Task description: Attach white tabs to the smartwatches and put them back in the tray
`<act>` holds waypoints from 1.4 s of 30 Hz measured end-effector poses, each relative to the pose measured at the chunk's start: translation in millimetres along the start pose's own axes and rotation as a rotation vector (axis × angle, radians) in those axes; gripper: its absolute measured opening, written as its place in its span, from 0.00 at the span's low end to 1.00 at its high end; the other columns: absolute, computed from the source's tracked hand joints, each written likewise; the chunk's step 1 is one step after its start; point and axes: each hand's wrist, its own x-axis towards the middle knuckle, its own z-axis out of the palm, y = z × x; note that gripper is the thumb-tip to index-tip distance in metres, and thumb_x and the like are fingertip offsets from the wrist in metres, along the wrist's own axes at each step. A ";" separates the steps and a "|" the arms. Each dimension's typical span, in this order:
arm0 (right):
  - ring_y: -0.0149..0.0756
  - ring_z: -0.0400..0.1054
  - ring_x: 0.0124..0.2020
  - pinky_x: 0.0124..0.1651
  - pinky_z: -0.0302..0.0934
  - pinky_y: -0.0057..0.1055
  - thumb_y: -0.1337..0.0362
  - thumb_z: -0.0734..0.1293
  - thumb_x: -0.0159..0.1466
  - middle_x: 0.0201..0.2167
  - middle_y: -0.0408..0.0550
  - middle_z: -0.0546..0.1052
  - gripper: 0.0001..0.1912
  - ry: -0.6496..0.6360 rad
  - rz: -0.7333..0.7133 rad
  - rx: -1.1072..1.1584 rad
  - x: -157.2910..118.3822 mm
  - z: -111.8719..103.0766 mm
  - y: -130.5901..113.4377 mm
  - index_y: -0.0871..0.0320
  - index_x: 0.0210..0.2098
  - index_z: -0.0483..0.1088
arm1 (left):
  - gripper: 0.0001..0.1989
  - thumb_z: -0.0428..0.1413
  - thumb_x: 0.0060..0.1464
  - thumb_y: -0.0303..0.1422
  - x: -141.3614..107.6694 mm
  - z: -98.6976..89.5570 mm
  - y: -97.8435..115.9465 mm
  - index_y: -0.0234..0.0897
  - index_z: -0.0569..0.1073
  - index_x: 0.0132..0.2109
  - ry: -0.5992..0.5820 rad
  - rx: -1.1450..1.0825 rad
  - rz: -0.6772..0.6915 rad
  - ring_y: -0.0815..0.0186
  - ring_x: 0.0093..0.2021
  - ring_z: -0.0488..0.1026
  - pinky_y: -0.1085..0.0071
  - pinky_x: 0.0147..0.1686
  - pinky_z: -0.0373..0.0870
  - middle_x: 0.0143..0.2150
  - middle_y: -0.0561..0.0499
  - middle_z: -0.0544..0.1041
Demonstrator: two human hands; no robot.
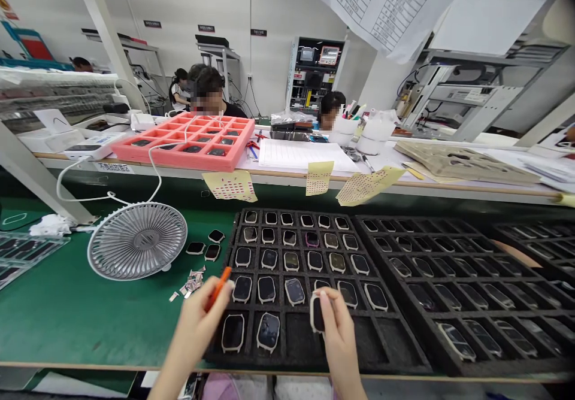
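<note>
My left hand (195, 328) holds a thin orange tool (218, 288) between its fingers, just above the left side of a black foam tray (287, 352). The tray has rows of square pockets, most holding a smartwatch body, such as one (268, 332) close to my left hand. My right hand (339, 340) pinches a smartwatch body (317, 314) with a pale rim, held on edge over the tray's lower rows. Several pockets at the tray's bottom row look vacant. Part of the tray is hidden under my hands.
A second black foam tray (449, 268) full of watch bodies lies to the right. A grey desk fan (137, 241), loose metal pieces (189, 283) and several watch bodies sit on the green mat at left. Across the shelf stand a pink tray (179, 142) and papers; co-workers sit beyond.
</note>
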 end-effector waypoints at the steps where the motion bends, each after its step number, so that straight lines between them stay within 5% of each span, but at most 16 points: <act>1: 0.35 0.70 0.29 0.30 0.63 0.28 0.55 0.60 0.66 0.27 0.44 0.73 0.12 -0.052 -0.076 -0.119 -2.3 -2.8 5.5 0.54 0.37 0.71 | 0.19 0.47 0.55 0.49 4.9 -8.8 -10.5 0.40 0.58 0.25 0.078 0.104 -0.034 0.69 0.22 0.55 0.75 0.24 0.53 0.21 0.58 0.56; 6: 0.38 0.70 0.35 0.39 0.62 0.32 0.63 0.60 0.67 0.32 0.45 0.76 0.07 -0.232 -0.388 -0.468 -18.4 -5.8 26.0 0.52 0.41 0.70 | 0.14 0.45 0.57 0.42 21.3 -32.2 -59.0 0.40 0.61 0.28 0.117 0.525 -0.286 0.64 0.22 0.65 0.75 0.24 0.54 0.21 0.53 0.68; 11: 0.40 0.68 0.36 0.39 0.61 0.35 0.62 0.60 0.67 0.32 0.47 0.72 0.08 -0.203 -0.437 -0.583 -22.4 -7.0 25.5 0.53 0.34 0.68 | 0.13 0.45 0.60 0.40 26.4 -34.5 -82.9 0.40 0.66 0.31 0.072 0.685 -0.350 0.57 0.28 0.74 0.75 0.22 0.54 0.25 0.47 0.74; 14: 0.41 0.68 0.37 0.41 0.60 0.37 0.60 0.62 0.66 0.33 0.48 0.71 0.06 -0.179 -0.539 -0.643 -22.5 -1.4 20.1 0.54 0.35 0.68 | 0.14 0.45 0.60 0.42 27.5 -33.5 -83.9 0.39 0.68 0.34 0.110 0.668 -0.345 0.56 0.28 0.75 0.74 0.22 0.56 0.26 0.46 0.76; 21: 0.43 0.68 0.36 0.39 0.62 0.38 0.67 0.64 0.63 0.35 0.48 0.74 0.07 -0.419 -0.661 -0.721 -22.5 23.5 6.3 0.54 0.42 0.66 | 0.19 0.44 0.57 0.49 17.0 -21.7 -57.2 0.40 0.70 0.33 0.137 0.342 -0.136 0.63 0.25 0.71 0.74 0.28 0.63 0.27 0.51 0.75; 30: 0.37 0.70 0.38 0.40 0.65 0.29 0.77 0.65 0.56 0.36 0.45 0.73 0.15 -0.536 -0.317 -0.350 -26.9 28.6 6.3 0.53 0.39 0.65 | 0.21 0.45 0.58 0.51 4.9 -10.2 -22.6 0.39 0.70 0.33 0.049 0.164 -0.013 0.66 0.24 0.64 0.74 0.26 0.58 0.24 0.55 0.69; 37: 0.34 0.71 0.34 0.41 0.65 0.27 0.70 0.66 0.59 0.32 0.43 0.76 0.18 -0.631 -0.052 -0.081 -30.6 34.0 13.0 0.52 0.48 0.68 | 0.19 0.46 0.59 0.50 -6.1 -8.2 -10.3 0.38 0.67 0.34 -0.052 0.013 -0.018 0.68 0.24 0.59 0.74 0.26 0.55 0.24 0.57 0.64; 42: 0.33 0.68 0.30 0.35 0.63 0.27 0.55 0.66 0.62 0.30 0.43 0.73 0.14 -0.384 0.181 0.261 -18.1 30.6 4.4 0.54 0.45 0.68 | 0.20 0.42 0.62 0.48 -22.5 11.1 9.9 0.38 0.64 0.33 -0.350 -0.249 -0.073 0.71 0.22 0.54 0.75 0.23 0.51 0.21 0.59 0.58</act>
